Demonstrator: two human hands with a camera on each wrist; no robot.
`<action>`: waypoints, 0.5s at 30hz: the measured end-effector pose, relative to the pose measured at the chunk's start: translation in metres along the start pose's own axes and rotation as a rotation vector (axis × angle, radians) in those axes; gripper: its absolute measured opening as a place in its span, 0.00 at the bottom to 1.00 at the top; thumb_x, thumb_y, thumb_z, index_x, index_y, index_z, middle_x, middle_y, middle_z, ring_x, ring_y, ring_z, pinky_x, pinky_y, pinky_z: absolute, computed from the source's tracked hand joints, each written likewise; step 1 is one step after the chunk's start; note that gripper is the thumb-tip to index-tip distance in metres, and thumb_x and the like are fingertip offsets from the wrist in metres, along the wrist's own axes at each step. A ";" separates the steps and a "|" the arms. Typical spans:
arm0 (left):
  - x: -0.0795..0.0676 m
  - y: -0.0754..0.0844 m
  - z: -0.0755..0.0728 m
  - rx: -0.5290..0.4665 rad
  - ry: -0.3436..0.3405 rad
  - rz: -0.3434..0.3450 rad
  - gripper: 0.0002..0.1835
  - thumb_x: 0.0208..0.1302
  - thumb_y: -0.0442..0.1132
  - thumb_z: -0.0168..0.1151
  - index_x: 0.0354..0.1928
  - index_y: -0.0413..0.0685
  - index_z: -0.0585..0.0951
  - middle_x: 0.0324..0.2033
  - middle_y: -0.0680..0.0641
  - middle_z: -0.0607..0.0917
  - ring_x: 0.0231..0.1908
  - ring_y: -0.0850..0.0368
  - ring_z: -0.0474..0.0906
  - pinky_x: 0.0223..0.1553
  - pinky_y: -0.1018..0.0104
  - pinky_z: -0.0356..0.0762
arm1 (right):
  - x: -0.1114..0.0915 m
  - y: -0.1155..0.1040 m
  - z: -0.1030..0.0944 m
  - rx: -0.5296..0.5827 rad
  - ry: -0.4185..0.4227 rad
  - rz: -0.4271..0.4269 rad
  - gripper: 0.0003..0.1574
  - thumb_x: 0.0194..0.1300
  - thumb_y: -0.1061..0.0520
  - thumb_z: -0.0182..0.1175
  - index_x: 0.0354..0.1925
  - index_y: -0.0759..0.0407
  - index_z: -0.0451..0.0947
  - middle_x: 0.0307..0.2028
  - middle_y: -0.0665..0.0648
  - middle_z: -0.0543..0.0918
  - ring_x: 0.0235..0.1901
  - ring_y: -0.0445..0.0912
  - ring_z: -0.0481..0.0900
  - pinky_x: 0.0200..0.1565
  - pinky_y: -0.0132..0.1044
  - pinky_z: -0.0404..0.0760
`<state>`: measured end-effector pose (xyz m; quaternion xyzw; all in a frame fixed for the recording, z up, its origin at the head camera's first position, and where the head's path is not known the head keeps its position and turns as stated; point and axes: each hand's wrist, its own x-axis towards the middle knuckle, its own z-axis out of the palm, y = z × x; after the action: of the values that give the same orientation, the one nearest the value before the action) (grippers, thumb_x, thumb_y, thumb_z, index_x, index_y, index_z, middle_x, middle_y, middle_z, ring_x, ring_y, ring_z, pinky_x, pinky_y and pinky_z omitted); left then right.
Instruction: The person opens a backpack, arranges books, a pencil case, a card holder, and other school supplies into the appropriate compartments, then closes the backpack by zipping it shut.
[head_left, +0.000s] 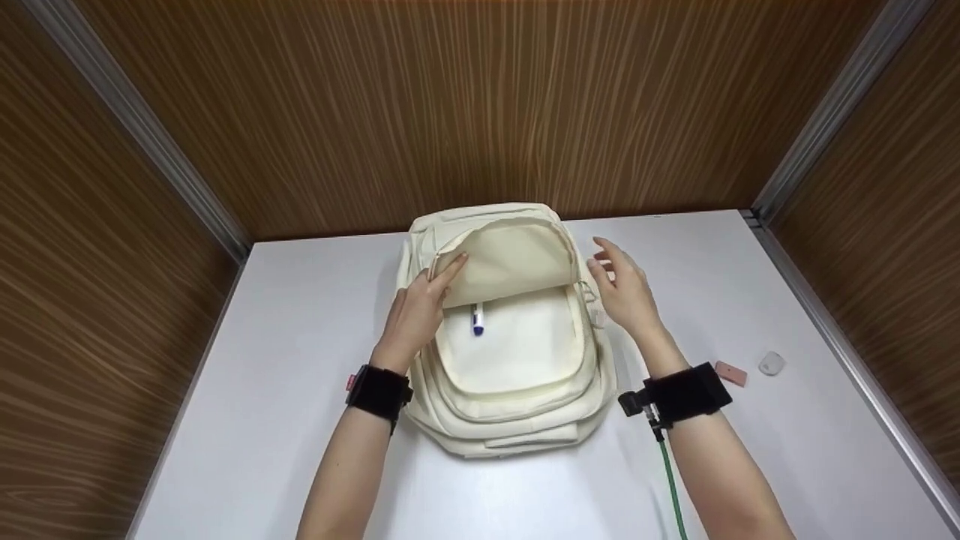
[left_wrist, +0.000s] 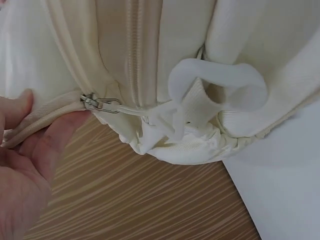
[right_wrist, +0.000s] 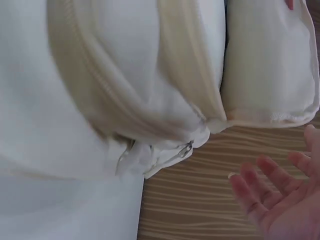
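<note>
A cream backpack (head_left: 517,420) lies on the table, its front pocket unzipped and the pocket flap (head_left: 517,259) lifted. My left hand (head_left: 416,311) pinches the zippered edge of that flap between thumb and fingers. In the left wrist view the metal zipper slider (left_wrist: 91,101) sits right beside the fingertips. Inside the pocket lies a white marker with a blue end (head_left: 478,321), its upper part hidden under the flap. My right hand (head_left: 626,292) is beside the backpack's right side, fingers loosely spread and holding nothing.
Right of the right wrist, a small pink block (head_left: 731,373) and a small whitish rounded object (head_left: 772,364) lie on the white table (head_left: 300,322). Wood-grain panels (head_left: 480,112) enclose the back and sides. A green cable (head_left: 673,487) hangs from the right wrist strap.
</note>
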<state>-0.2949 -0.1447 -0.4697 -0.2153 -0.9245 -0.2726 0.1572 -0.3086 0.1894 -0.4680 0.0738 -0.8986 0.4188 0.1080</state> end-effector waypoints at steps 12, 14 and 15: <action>0.005 0.002 0.001 -0.057 -0.092 -0.086 0.36 0.68 0.30 0.59 0.73 0.69 0.64 0.37 0.38 0.80 0.22 0.51 0.70 0.25 0.59 0.73 | -0.050 0.075 -0.047 -0.398 -0.235 0.427 0.38 0.71 0.51 0.56 0.71 0.66 0.58 0.60 0.82 0.63 0.53 0.78 0.68 0.45 0.67 0.74; 0.006 0.003 0.002 -0.049 -0.091 -0.087 0.36 0.68 0.31 0.59 0.73 0.70 0.65 0.37 0.38 0.81 0.23 0.50 0.71 0.26 0.58 0.73 | -0.057 0.083 -0.056 -0.427 -0.265 0.501 0.39 0.68 0.51 0.59 0.69 0.69 0.60 0.57 0.84 0.63 0.52 0.80 0.67 0.44 0.67 0.74; 0.006 0.003 0.002 -0.047 -0.091 -0.087 0.36 0.68 0.31 0.59 0.73 0.70 0.65 0.36 0.38 0.81 0.23 0.50 0.71 0.26 0.57 0.73 | -0.059 0.087 -0.061 -0.441 -0.282 0.532 0.40 0.66 0.52 0.60 0.68 0.70 0.61 0.56 0.85 0.62 0.52 0.80 0.65 0.44 0.67 0.73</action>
<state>-0.2988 -0.1399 -0.4678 -0.1906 -0.9325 -0.2905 0.0981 -0.2627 0.2945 -0.5087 -0.1304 -0.9610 0.2143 -0.1164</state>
